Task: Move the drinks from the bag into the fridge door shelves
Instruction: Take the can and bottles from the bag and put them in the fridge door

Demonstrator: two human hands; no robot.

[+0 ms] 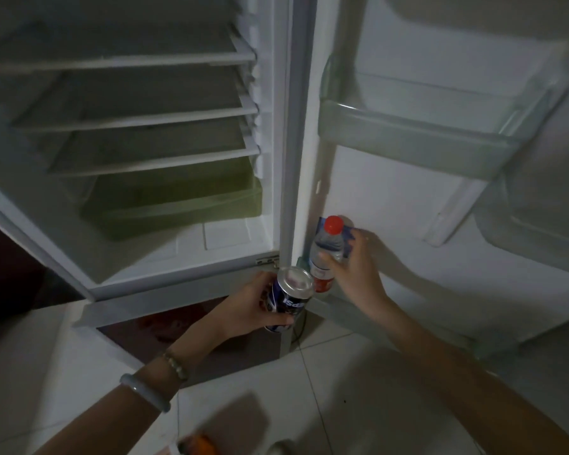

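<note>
My left hand (250, 303) grips a blue soda can (291, 298) upright, just below the fridge's door hinge. My right hand (355, 274) is closed around a clear water bottle (327, 249) with a red cap and red label, held upright at the inner left end of the lowest door shelf (391, 326). A blue carton (352, 233) shows behind the bottle, partly hidden by my fingers. The upper door shelf (418, 139) has nothing in it. The bag is mostly out of view; only orange and white shapes (204, 446) show at the bottom edge.
The fridge stands open, with bare glass shelves (128, 123) and a green crisper drawer (178, 208) inside. The open door (440, 192) fills the right side. White floor tiles (358, 389) lie below. A dark cabinet (7, 274) stands at the left.
</note>
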